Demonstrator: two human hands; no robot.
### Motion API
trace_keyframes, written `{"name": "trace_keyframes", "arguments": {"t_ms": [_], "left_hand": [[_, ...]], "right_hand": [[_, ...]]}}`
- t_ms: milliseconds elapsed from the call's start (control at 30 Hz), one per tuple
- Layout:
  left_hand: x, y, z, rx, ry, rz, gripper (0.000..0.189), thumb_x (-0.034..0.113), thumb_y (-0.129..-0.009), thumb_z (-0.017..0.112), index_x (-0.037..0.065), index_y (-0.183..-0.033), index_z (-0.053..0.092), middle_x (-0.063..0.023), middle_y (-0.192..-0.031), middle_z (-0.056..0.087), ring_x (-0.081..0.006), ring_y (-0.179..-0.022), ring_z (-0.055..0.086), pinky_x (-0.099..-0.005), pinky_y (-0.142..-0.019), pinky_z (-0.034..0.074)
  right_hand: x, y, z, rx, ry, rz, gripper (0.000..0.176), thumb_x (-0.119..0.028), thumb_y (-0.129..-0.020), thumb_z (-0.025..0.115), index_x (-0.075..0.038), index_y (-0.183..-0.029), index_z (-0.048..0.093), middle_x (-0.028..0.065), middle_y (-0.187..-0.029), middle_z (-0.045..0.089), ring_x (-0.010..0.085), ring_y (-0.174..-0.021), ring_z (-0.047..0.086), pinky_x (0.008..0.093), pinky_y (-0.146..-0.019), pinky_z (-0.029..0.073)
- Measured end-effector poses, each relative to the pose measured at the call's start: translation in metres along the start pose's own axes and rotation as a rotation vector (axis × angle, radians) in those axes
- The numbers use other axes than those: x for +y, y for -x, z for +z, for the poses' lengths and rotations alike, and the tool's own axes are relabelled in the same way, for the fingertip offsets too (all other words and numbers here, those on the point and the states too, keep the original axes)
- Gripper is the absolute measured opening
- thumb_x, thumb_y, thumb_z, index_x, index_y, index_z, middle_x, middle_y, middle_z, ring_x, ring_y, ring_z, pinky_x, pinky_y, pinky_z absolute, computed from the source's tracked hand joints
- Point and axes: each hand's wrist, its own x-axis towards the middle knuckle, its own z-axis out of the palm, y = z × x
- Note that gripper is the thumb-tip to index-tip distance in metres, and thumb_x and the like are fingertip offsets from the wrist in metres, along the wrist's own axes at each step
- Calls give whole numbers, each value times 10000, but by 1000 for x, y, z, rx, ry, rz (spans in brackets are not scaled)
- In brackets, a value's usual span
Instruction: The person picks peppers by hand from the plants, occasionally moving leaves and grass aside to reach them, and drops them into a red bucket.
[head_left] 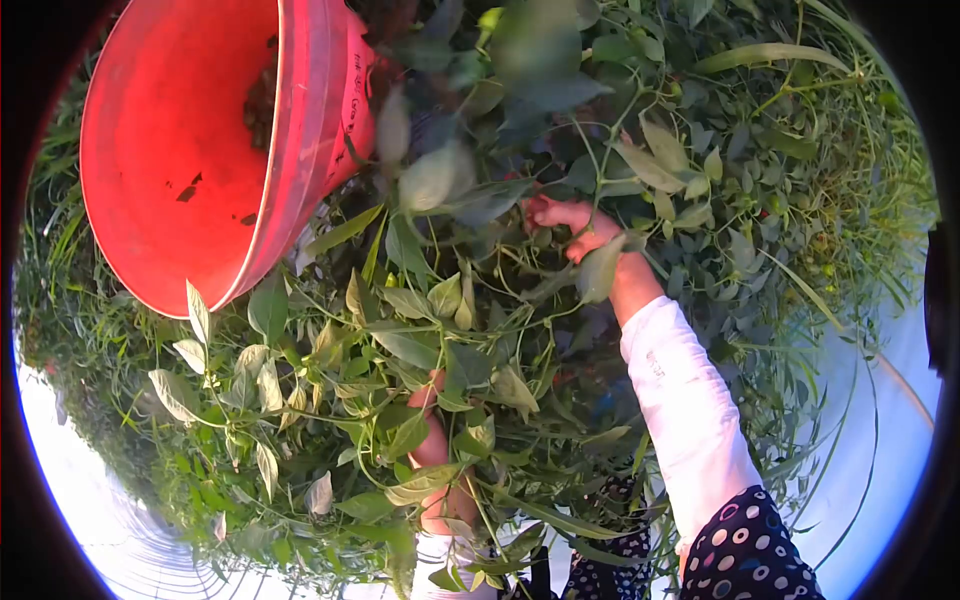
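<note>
My right hand (575,222) reaches in among the green leafy plants (660,165), right of the middle of the head view. Its fingers are curled inward around stems and leaves, and what they hold, if anything, is hidden. Lower down, my left hand (430,440) is inside the foliage (405,345), with leaves covering its fingers. Left of the right hand, a large red bucket (160,130) lies tilted with its mouth facing me. Bits of dark debris (188,187) and a dark clump (262,105) show inside it.
Dense foliage surrounds both hands, and several leaves hang close to the camera. Long grass blades (780,57) stick out at the upper right. Pale sheeting (860,440) shows at the lower right. Dark dotted fabric (750,550) covers my upper right sleeve.
</note>
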Motion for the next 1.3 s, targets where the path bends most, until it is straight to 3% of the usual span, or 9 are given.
{"name": "trace_keyframes", "arguments": {"t_ms": [33,733,833,933,1000,1067,1133,1200,1300], "left_hand": [[-5,2,7,102,-7,130,267,252,-871,498,29,-997,575,-101,-895,619,-251,-759,610,-364,-669,518],[-29,32,-38,53,-78,165,273,203,-857,554,8,-1045,592,-121,-891,636,-224,-727,624,-325,-628,505],[-22,55,-58,37,-400,72,270,191,-850,565,-2,-1037,599,-127,-885,640,-224,-717,625,-318,-618,502],[27,129,-62,-206,-1404,-5,267,180,-843,576,-11,-1029,607,-133,-878,643,-224,-707,627,-311,-608,499],[61,179,-13,-433,-1782,197,265,186,-810,624,-36,-951,641,-178,-840,650,-246,-759,654,-334,-666,515],[77,204,17,-591,-1357,237,245,206,-810,632,-38,-820,654,-159,-819,658,-250,-795,657,-335,-730,522],[64,198,68,-623,-1144,651,391,364,-781,666,-14,-879,648,-162,-921,631,-291,-911,618,-403,-812,492],[43,172,127,-653,-1490,1184,541,356,-625,763,28,-1031,619,-161,-1069,570,-368,-1058,514,-498,-936,378],[-28,137,157,-618,-1886,1034,680,265,-544,793,178,-1172,548,-158,-1287,373,-432,-1261,262,-576,-941,318]], "right_hand": [[4,-2,4,2,71,-86,276,-96,-760,611,-8,-1022,615,86,-1080,594,224,-953,559,300,-816,411],[77,76,61,242,784,-356,436,-314,-810,581,-140,-1207,529,54,-1171,555,243,-1098,510,375,-913,423],[94,79,69,362,1030,-495,437,-292,-807,583,-138,-1212,525,56,-1178,553,237,-1099,511,371,-910,426],[113,68,73,484,1233,-604,439,-270,-804,584,-137,-1218,520,57,-1185,552,230,-1099,512,368,-908,429],[144,52,69,427,937,-600,455,-252,-808,584,-130,-1237,496,62,-1209,535,221,-1119,497,363,-919,421],[177,37,69,234,187,-524,507,-218,-820,583,-114,-1291,428,77,-1274,489,199,-1178,448,351,-957,398],[194,45,76,110,-302,-442,545,-196,-829,582,-102,-1327,382,87,-1318,458,184,-1218,416,343,-981,382],[151,65,93,200,-393,-431,575,-219,-845,589,-77,-1345,345,92,-1354,411,218,-1238,397,348,-998,367],[91,88,106,281,-365,-366,550,-236,-867,579,-70,-1337,346,88,-1353,394,237,-1215,397,345,-974,374]]}}
